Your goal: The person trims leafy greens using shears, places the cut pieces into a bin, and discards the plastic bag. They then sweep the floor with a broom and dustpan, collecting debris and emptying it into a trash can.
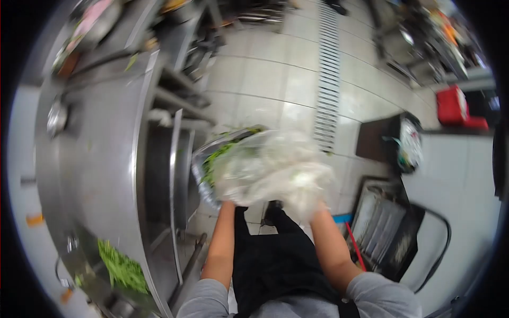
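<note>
Both forearms reach forward to a translucent plastic bag (273, 164) held out in front of the body, above the floor and to the right of the steel counter. The left hand (228, 197) is at the bag's near left edge and the right hand (317, 200) at its near right edge; the crumpled plastic covers the fingers of both, so how far either grip is spread or pressed together cannot be told. Beneath and to the left of the bag is a container (196, 163) with a shiny rim, with green leaves (210, 165) showing along its left and far sides; whether the left hand also bears on this container cannot be determined. The steel counter (101, 164) runs along the left side, with a heap of cut greens (122, 267) at its near end. The floor (265, 77) is of pale tiles, crossed lengthwise by a slotted drain grate (327, 79). To the right stand a dark bin (379, 142) with plastic at its mouth and, nearer, a dark-framed unit (374, 222) beside a red stick (355, 246). A red object (450, 106) sits farther right. Any lettering on the far-right items is too blurred to read.
</note>
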`<state>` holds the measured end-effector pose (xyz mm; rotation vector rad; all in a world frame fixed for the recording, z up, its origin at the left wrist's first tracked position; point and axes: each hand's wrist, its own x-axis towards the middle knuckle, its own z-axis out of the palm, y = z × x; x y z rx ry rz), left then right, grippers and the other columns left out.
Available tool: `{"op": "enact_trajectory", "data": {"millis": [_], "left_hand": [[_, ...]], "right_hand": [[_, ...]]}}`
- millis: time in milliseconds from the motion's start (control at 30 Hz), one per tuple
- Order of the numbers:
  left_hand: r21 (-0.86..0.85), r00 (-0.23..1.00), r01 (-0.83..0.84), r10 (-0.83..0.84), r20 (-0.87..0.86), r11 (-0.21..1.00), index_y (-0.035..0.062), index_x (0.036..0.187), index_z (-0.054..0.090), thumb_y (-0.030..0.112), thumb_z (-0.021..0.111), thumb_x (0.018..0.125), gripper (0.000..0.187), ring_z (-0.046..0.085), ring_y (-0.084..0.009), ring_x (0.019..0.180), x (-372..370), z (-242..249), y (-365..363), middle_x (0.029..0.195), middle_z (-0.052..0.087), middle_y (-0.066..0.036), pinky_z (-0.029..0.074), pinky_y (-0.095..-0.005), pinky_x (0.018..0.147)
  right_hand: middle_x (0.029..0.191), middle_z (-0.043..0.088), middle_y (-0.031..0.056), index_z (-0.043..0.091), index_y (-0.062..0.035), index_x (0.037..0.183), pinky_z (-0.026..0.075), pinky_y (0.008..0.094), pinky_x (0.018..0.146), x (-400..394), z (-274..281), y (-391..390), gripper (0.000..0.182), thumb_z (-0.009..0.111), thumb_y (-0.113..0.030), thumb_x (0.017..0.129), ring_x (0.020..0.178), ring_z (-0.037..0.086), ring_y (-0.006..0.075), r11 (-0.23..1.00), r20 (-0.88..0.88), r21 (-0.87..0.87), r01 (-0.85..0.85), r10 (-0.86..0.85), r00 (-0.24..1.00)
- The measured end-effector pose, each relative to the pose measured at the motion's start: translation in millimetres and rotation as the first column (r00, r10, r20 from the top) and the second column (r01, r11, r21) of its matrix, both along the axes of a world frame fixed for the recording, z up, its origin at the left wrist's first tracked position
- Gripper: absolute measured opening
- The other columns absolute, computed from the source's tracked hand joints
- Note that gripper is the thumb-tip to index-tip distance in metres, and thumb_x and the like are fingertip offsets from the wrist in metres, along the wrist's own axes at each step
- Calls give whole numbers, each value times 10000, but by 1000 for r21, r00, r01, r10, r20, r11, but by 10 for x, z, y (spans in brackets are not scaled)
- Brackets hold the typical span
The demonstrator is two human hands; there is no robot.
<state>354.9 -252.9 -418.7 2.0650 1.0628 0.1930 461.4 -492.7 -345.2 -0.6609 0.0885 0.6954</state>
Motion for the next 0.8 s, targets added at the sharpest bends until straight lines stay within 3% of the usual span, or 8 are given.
{"op": "enact_trajectory", "data": {"millis": [300,367,433,567,667,733,767,800], "left_hand": [[100,798,603,-598,-81,791,82,1146,547,298,557,811,399,498,-357,1021,-457,-323,508,1111,530,-230,387,-394,885],[110,800,593,-568,-193,797,38,937,644,343,546,816,343,578,-362,846,-529,144,525,906,606,-219,437,-408,780],[-171,705,501,-515,-487,848,25,887,639,380,505,835,383,563,-400,872,-603,448,579,999,583,-234,437,-443,768],[61,826,379,-308,-472,923,-17,657,613,315,548,793,365,573,-428,667,-779,814,423,677,588,-241,446,-476,654],[47,753,455,-355,-554,889,-21,701,620,235,554,721,266,576,-413,735,-685,953,302,756,596,-248,446,-466,688],[199,854,417,-307,-421,887,1,672,610,146,546,644,161,557,-392,801,-587,768,191,797,584,-237,439,-441,722],[153,794,509,-393,-464,847,39,659,565,68,551,627,45,531,-366,795,-512,652,203,782,544,-196,427,-419,721],[141,872,391,-317,-375,910,65,662,512,19,573,609,93,515,-331,763,-358,701,47,746,512,-147,418,-403,703]], "right_hand": [[1174,506,93,414,-57,1244,423,346,905,-111,287,426,447,510,-290,875,1057,502,211,989,-62,44,139,-136,989],[1169,509,92,416,-57,1242,424,346,901,-97,537,312,444,515,-282,872,1052,504,210,977,-52,42,209,-207,977],[1164,511,92,419,-58,1240,426,345,898,-74,779,14,440,519,-274,869,1047,506,209,953,-21,25,301,-300,954],[1154,515,91,424,-60,1235,429,344,890,281,1284,-1154,434,528,-259,864,1037,509,208,859,120,-58,508,-499,858],[1147,519,90,427,-61,1232,431,344,885,680,1601,-2421,429,534,-248,861,1030,512,207,739,279,-121,662,-615,738],[1142,521,89,430,-61,1230,433,343,882,1003,1685,-3231,427,538,-240,858,1025,514,206,674,364,-141,725,-646,671],[1139,522,89,431,-62,1229,433,343,880,1191,1684,-3621,425,540,-236,857,1022,515,206,650,405,-154,744,-645,648],[1137,524,88,432,-62,1228,434,343,878,1392,1629,-3963,424,543,-232,856,1020,516,205,629,438,-165,759,-643,628]]}}
